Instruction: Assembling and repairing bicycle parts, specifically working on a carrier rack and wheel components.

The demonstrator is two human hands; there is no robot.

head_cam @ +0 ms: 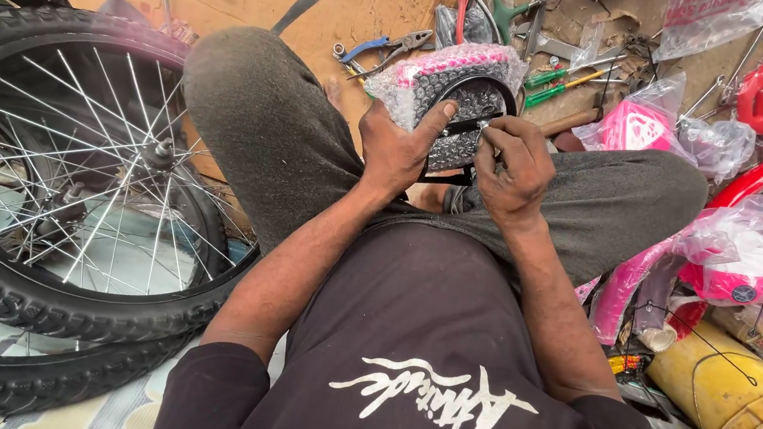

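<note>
With the left hand [398, 148] clamped on the black-rimmed, bubble-wrapped pink part [457, 98] resting on the lap and the right hand [514, 166] seemingly pinching its wrap between closed fingers, a hard tug risks yanking the part loose towards the blue-handled pliers [386, 47].

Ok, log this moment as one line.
left hand: grips bubble-wrapped bike part | right hand: picks at its wrap | spoked wheel: beside left knee | pliers: on cardboard
</note>
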